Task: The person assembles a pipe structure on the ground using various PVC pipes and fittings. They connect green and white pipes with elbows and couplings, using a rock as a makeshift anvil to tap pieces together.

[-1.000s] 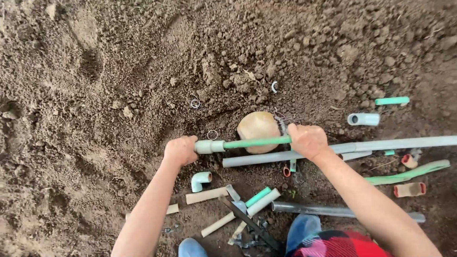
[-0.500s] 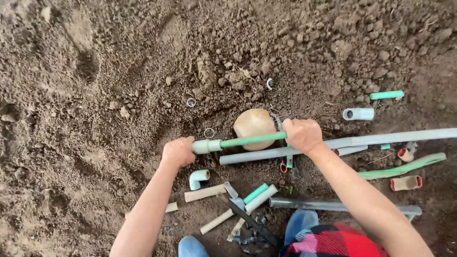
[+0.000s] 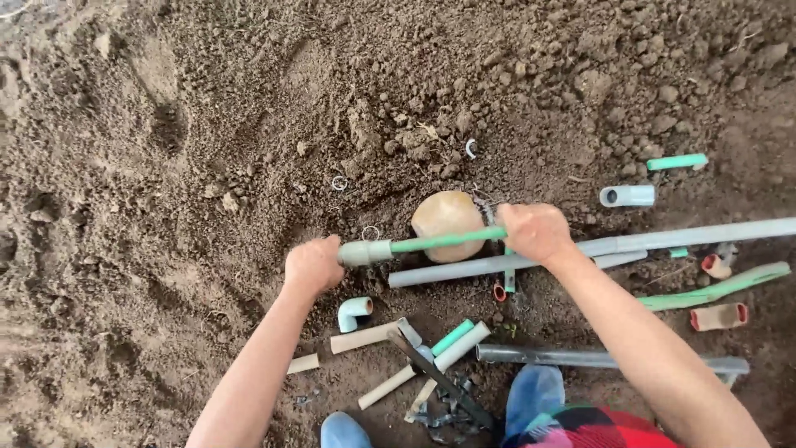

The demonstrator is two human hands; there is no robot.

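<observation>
Two hands share one green pipe (image 3: 448,241), held level just over the tan stone (image 3: 448,224). My left hand (image 3: 313,264) wraps its grip tight round the grey socket (image 3: 365,252) at the pipe's end; my right hand (image 3: 535,232) closes in a fist on the pipe past the stone's right side. I judge the pipe light, stiff and smooth, likely slick with dust, so taking hold near the joint and well along the shaft suits it; a push could slip if the fists loosen. Below the stone lie a long grey pipe (image 3: 663,241), a white elbow (image 3: 352,312) and cut offcuts (image 3: 365,337). All of it rests on loose, lumpy soil (image 3: 207,166), open above and left of the stone.
</observation>
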